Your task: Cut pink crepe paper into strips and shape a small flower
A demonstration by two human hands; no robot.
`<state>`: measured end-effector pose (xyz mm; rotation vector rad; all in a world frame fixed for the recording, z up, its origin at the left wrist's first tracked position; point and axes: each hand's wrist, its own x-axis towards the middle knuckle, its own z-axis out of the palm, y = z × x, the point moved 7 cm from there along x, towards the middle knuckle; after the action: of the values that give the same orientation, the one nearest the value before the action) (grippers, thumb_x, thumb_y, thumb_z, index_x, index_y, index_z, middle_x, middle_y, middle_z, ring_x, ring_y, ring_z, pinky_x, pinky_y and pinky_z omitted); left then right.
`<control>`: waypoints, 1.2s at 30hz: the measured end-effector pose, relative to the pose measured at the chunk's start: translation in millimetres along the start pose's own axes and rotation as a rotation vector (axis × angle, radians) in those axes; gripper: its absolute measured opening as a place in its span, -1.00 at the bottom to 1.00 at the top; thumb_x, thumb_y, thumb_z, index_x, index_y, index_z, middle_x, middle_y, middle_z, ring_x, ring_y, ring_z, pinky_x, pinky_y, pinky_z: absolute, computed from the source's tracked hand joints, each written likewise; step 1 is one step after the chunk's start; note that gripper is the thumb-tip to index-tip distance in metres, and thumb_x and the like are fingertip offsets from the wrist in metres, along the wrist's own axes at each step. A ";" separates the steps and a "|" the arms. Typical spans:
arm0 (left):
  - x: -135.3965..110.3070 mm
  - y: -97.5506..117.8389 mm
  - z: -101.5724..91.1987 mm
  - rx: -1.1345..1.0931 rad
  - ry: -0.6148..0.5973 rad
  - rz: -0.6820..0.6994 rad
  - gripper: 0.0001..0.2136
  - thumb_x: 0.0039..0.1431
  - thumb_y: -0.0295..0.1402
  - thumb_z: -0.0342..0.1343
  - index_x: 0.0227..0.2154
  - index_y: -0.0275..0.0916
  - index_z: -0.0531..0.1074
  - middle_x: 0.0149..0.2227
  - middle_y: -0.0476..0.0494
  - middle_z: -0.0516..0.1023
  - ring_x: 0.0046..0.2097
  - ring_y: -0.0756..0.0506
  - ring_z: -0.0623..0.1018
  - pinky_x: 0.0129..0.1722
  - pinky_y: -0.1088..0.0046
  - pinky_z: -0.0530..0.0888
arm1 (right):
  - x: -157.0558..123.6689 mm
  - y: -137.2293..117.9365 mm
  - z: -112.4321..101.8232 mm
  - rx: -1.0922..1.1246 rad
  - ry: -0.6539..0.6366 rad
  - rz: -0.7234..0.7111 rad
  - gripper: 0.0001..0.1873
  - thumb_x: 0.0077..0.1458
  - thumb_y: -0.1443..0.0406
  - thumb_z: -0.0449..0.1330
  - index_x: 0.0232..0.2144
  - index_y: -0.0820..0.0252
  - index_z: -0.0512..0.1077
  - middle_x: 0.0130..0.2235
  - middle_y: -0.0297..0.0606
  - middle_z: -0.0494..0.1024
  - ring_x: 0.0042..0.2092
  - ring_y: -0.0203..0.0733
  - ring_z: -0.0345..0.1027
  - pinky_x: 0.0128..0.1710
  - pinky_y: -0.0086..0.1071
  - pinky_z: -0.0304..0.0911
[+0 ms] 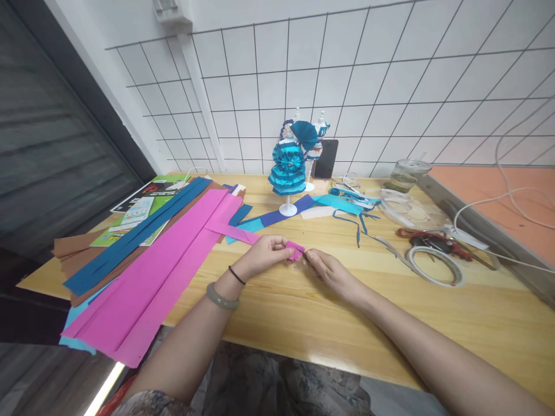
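A long pink crepe paper strip (234, 233) runs from the pile on the left to my left hand (271, 252). Thumb and fingers of that hand pinch it near its end, where a small folded or bunched piece sticks out. Close by on the right, my right hand (325, 270) is closed around a thin dark tool (304, 253), whose tip meets the pink end. The tool's kind cannot be made out, as the fingers hide most of it. Behind the hands, a small stand (287, 208) carries a dress of pleated turquoise paper (287, 167).
Pink, blue and brown paper sheets (173, 271) overlap at left, some past the table edge. Turquoise scraps (347, 201) lie behind. At right are a tape roll (436, 266), red-handled tools (427, 240) and a lidded cup (405, 175). A phone (326, 159) leans on the tiled wall.
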<state>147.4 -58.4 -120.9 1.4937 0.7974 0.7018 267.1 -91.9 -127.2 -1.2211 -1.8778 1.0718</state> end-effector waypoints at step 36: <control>0.2 0.0 -3.7 -0.009 0.023 0.013 -0.78 0.00 -0.26 0.13 -0.41 -0.37 0.44 -0.39 -0.17 0.52 -0.36 0.01 0.47 -0.30 0.50 0.35 | 0.5 1.2 3.4 -0.005 -0.036 0.029 -0.58 0.20 0.05 -0.21 -0.50 0.19 0.18 -0.52 -0.40 0.13 -0.46 -0.31 0.03 -0.42 -0.44 0.02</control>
<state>144.5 -56.0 -120.6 1.4868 0.8016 0.7327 264.6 -92.1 -129.8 -1.2430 -1.8968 1.1122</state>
